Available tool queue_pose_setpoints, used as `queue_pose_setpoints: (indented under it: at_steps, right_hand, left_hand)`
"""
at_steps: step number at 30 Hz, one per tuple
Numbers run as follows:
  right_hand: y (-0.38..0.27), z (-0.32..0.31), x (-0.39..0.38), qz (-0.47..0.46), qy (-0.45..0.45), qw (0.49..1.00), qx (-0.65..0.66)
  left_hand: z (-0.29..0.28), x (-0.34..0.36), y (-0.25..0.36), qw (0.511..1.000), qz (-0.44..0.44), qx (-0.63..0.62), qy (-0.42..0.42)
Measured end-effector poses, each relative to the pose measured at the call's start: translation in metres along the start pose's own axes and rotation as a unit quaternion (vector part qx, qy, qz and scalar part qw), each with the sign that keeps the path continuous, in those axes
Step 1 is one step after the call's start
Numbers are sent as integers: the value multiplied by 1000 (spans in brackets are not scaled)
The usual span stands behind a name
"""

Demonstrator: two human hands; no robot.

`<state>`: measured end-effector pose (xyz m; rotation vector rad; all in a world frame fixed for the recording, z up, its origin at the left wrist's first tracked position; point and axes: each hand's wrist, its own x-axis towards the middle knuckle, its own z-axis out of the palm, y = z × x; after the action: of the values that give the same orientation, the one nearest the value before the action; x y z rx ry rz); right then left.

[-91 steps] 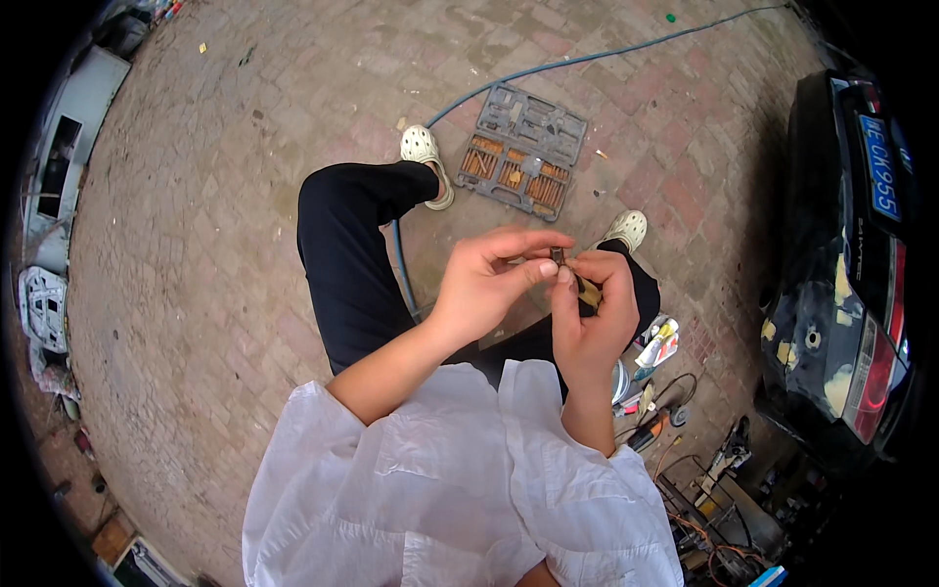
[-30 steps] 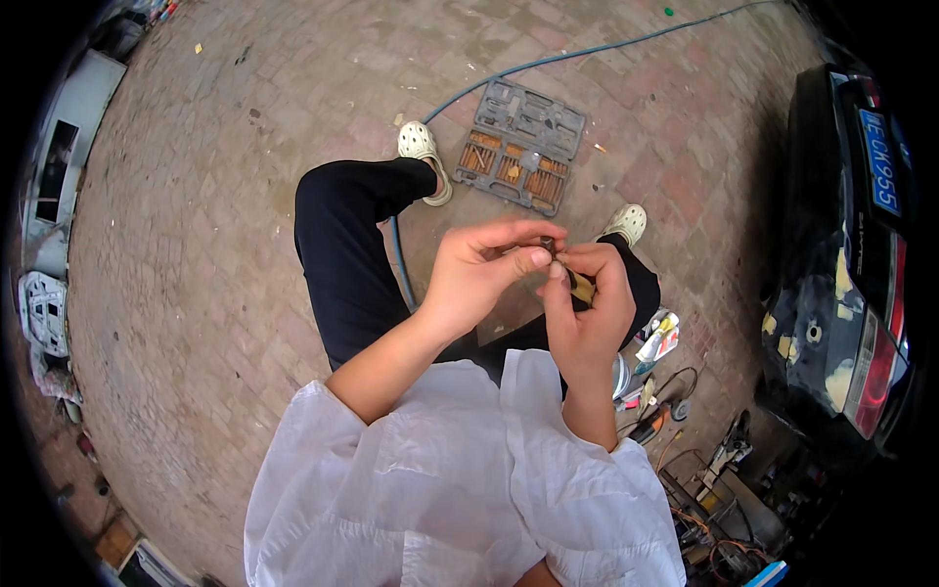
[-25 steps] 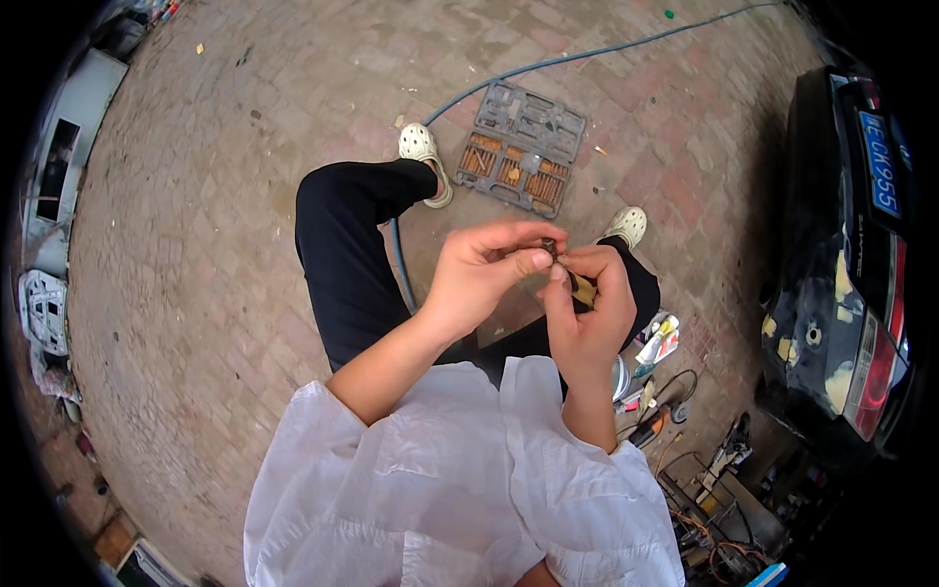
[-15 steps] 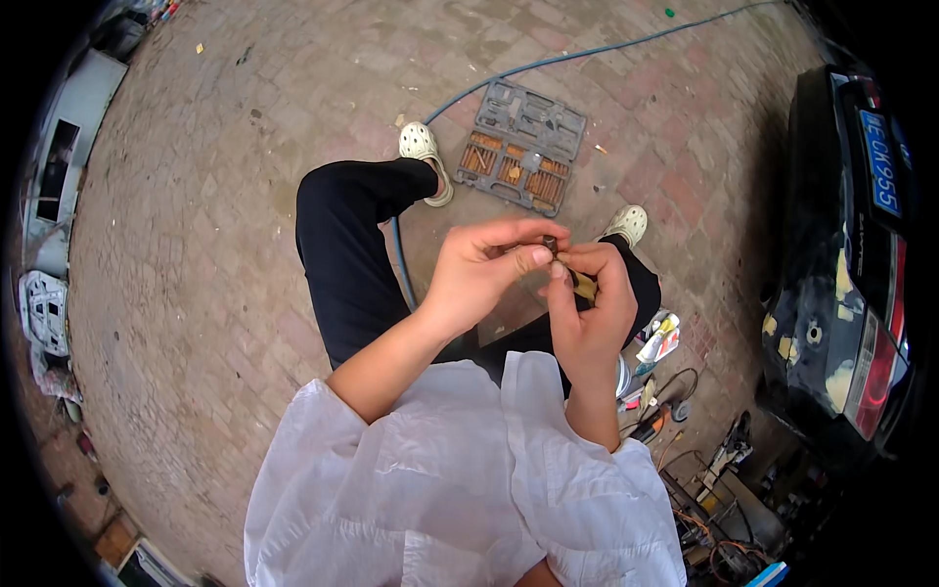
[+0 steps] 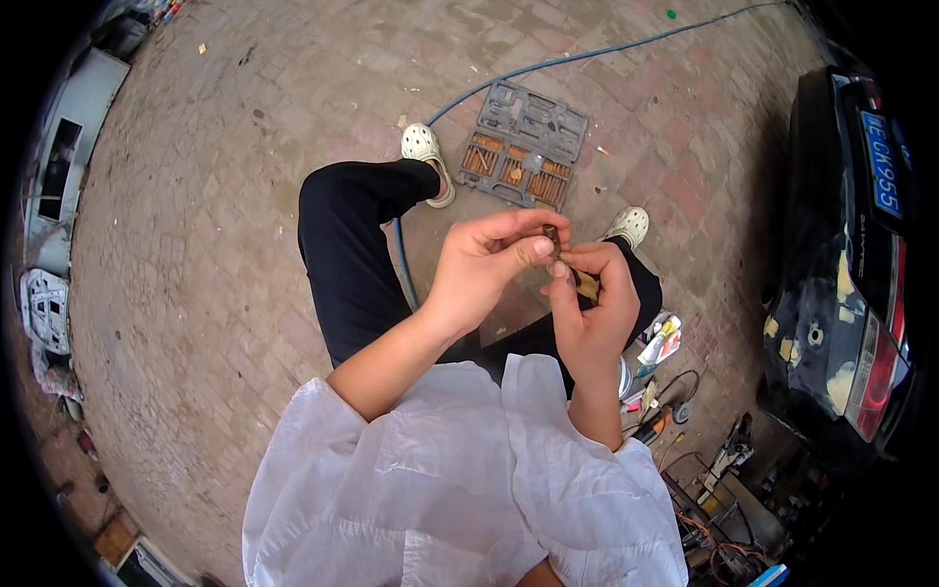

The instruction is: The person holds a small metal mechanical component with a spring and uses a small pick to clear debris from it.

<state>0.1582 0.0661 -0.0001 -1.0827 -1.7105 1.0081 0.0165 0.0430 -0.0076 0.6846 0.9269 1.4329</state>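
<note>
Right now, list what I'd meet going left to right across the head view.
White door-like panel, dark trouser leg, left hand, small brown piece between the fingertips, right hand, white bottle-like container, black car.

brick-paved ground (image 5: 196, 293) under open grey case (image 5: 533, 119), blue hose (image 5: 587, 58)

Licence plate (image 5: 881, 164), blue with a row of pale characters reading sideways, upper right of the frame, on the rear of a dark car (image 5: 800, 245). Below it on the same bodywork, a short row of pale lettering (image 5: 862, 247). White packaging (image 5: 662, 339), right of centre: any print too small to read.
</note>
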Motion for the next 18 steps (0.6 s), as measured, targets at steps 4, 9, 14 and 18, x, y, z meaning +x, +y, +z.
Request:
queue_pose_setpoints:
  at_steps: [4, 9, 14, 18]
  right_hand:
    - [-7, -3, 1, 52, 10, 997, 64]
    - [1, -1, 0, 56, 15, 995, 86]
    - [-1, 3, 2, 12, 35, 999, 23]
    - [4, 9, 2, -12, 40, 999, 20]
  left_hand:
    - [3, 2, 1, 998, -15, -61, 7]
    - [3, 1, 0, 999, -18, -45, 3]
    - [2, 1, 0, 993, 60, 103, -2]
    - [0, 1, -2, 994, 51, 91, 14]
